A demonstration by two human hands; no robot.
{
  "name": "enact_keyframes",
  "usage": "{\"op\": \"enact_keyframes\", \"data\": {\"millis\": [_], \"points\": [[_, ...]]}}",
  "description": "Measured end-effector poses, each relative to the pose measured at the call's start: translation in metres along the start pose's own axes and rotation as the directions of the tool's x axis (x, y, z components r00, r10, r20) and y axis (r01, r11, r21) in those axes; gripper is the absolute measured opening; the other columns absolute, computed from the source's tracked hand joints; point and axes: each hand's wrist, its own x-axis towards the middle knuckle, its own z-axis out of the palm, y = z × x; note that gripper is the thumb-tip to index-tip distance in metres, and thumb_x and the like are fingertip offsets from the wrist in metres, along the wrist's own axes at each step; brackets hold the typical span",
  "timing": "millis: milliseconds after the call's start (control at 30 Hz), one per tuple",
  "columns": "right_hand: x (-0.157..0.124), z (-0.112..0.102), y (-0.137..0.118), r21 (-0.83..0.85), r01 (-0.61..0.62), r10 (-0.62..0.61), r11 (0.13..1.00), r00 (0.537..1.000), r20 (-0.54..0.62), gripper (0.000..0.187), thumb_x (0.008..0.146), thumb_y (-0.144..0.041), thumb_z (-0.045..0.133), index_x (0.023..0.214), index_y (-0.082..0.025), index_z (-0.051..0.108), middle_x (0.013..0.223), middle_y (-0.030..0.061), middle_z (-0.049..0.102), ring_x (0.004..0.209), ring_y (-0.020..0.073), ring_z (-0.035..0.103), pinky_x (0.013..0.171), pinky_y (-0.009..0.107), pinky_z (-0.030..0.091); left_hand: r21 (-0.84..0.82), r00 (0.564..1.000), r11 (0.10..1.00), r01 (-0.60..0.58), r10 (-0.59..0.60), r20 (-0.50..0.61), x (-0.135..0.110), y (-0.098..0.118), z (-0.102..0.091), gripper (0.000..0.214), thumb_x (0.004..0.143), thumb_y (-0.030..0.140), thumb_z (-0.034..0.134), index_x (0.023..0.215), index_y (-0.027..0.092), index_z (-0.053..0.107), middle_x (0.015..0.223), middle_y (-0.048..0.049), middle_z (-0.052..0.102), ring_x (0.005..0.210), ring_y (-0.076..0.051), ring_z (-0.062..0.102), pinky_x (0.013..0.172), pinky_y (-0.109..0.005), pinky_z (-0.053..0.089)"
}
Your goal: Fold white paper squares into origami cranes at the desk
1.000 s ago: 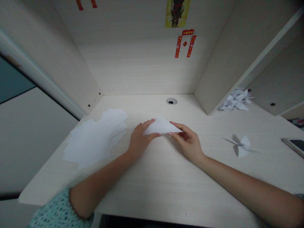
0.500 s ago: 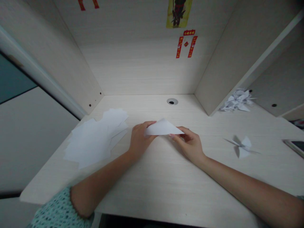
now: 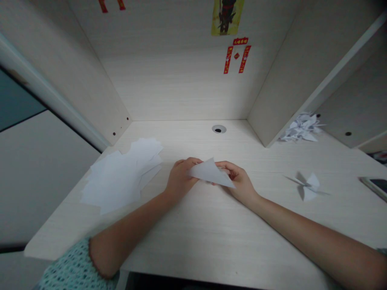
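Observation:
A white sheet folded into a triangle (image 3: 211,174) is held just above the pale wooden desk (image 3: 211,233), tilted with one corner pointing down to the right. My left hand (image 3: 179,180) pinches its left corner with closed fingers. My right hand (image 3: 238,182) grips it from behind and below, fingers curled, partly hidden by the paper. The two hands nearly touch at the desk's middle.
A loose pile of white sheets (image 3: 121,175) lies to the left. A folded paper crane (image 3: 306,186) sits at the right, several more cranes (image 3: 302,127) heaped behind the partition (image 3: 281,92). A phone (image 3: 376,186) lies at the far right. A cable hole (image 3: 218,129) is at the back.
The folded triangle has lifted off the desk and turned, its right corner dropping toward me. Both hands have drawn closer together around it.

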Motion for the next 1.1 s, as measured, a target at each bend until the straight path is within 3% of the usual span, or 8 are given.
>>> {"op": "enact_keyframes", "data": {"millis": [133, 333, 467, 600, 733, 833, 967, 1100], "points": [[0.001, 0.0, 0.001, -0.004, -0.023, 0.023, 1.0, 1.0, -0.01, 0.023, 0.069, -0.039, 0.069, 0.079, -0.018, 0.067, 0.063, 0.0021, 0.067, 0.057, 0.0149, 0.061, 0.056, 0.027, 0.049, -0.113, 0.998, 0.992, 0.061, -0.06, 0.007, 0.0, 0.001, -0.001, 0.032, 0.066, 0.015, 0.066, 0.094, 0.024, 0.055, 0.095, 0.0005, 0.066, 0.087, -0.017, 0.061, 0.084, -0.031, 0.044], [-0.001, -0.006, -0.001, -0.197, 0.051, -0.095, 0.979, 0.971, -0.218, 0.016, 0.074, -0.032, 0.063, 0.081, -0.02, 0.072, 0.077, 0.005, 0.071, 0.066, 0.0172, 0.063, 0.057, 0.028, 0.048, -0.21, 0.997, 0.976, -0.062, 0.052, -0.053, -0.002, 0.003, -0.001, 0.053, 0.056, 0.034, 0.08, 0.1, 0.021, 0.054, 0.108, -0.0077, 0.061, 0.104, -0.022, 0.055, 0.093, -0.037, 0.04], [0.0, -0.012, -0.002, -0.359, 0.13, -0.231, 0.924, 0.938, -0.256, 0.017, 0.077, -0.028, 0.059, 0.085, -0.024, 0.073, 0.088, 0.0046, 0.072, 0.075, 0.0181, 0.063, 0.064, 0.031, 0.049, -0.273, 0.981, 0.95, -0.151, 0.11, -0.16, 0.002, 0.0, -0.005, 0.029, 0.065, 0.031, 0.075, 0.087, 0.021, 0.059, 0.109, -0.0073, 0.058, 0.107, -0.021, 0.053, 0.095, -0.037, 0.039], [0.003, -0.016, -0.005, -0.421, 0.192, -0.31, 0.887, 0.922, -0.232, 0.019, 0.078, -0.027, 0.059, 0.091, -0.027, 0.072, 0.092, 0.0042, 0.071, 0.081, 0.0189, 0.063, 0.066, 0.032, 0.048, -0.174, 0.967, 0.977, -0.119, 0.074, -0.245, 0.01, -0.009, -0.015, 0.003, 0.075, 0.023, 0.063, 0.074, 0.021, 0.065, 0.092, -0.0046, 0.06, 0.092, -0.017, 0.057, 0.086, -0.032, 0.043], [0.006, -0.018, -0.002, -0.391, 0.15, -0.274, 0.908, 0.919, -0.285, 0.021, 0.078, -0.028, 0.059, 0.095, -0.026, 0.072, 0.096, 0.005, 0.071, 0.084, 0.0195, 0.063, 0.065, 0.032, 0.049, 0.025, 0.965, 0.98, -0.197, 0.199, -0.17, 0.015, -0.018, -0.029, 0.012, 0.078, 0.025, 0.059, 0.079, 0.025, 0.071, 0.081, -0.0027, 0.065, 0.077, -0.015, 0.059, 0.074, -0.028, 0.045], [0.008, -0.019, 0.002, -0.327, 0.102, -0.215, 0.94, 0.919, -0.33, 0.023, 0.076, -0.027, 0.059, 0.094, -0.024, 0.072, 0.093, 0.0051, 0.071, 0.074, 0.0171, 0.063, 0.063, 0.031, 0.05, 0.144, 0.96, 0.963, -0.228, 0.247, -0.129, 0.014, -0.022, -0.034, 0.015, 0.079, 0.03, 0.06, 0.087, 0.03, 0.072, 0.083, -0.0017, 0.07, 0.078, -0.016, 0.062, 0.076, -0.028, 0.044], [0.009, -0.017, 0.004, -0.19, 0.052, -0.116, 0.98, 0.934, -0.339, 0.025, 0.075, -0.029, 0.062, 0.096, -0.022, 0.072, 0.083, 0.0047, 0.072, 0.059, 0.0139, 0.062, 0.06, 0.031, 0.053, -0.039, 0.99, 0.999, -0.026, 0.02, -0.142, 0.014, -0.02, -0.031, 0.023, 0.081, 0.034, 0.055, 0.098, 0.029, 0.07, 0.074, -0.0012, 0.072, 0.071, -0.015, 0.064, 0.072, -0.027, 0.048], [0.007, -0.014, 0.003, -0.113, 0.057, -0.086, 0.992, 0.959, -0.269, 0.027, 0.075, -0.034, 0.064, 0.098, -0.022, 0.071, 0.086, 0.0056, 0.073, 0.06, 0.0151, 0.064, 0.063, 0.033, 0.056, -0.444, 0.973, 0.884, 0.146, -0.209, -0.095, 0.019, -0.021, -0.024, 0.029, 0.079, 0.037, 0.057, 0.099, 0.02, 0.07, 0.073, -0.004, 0.071, 0.066, -0.015, 0.065, 0.071, -0.03, 0.052]]}}
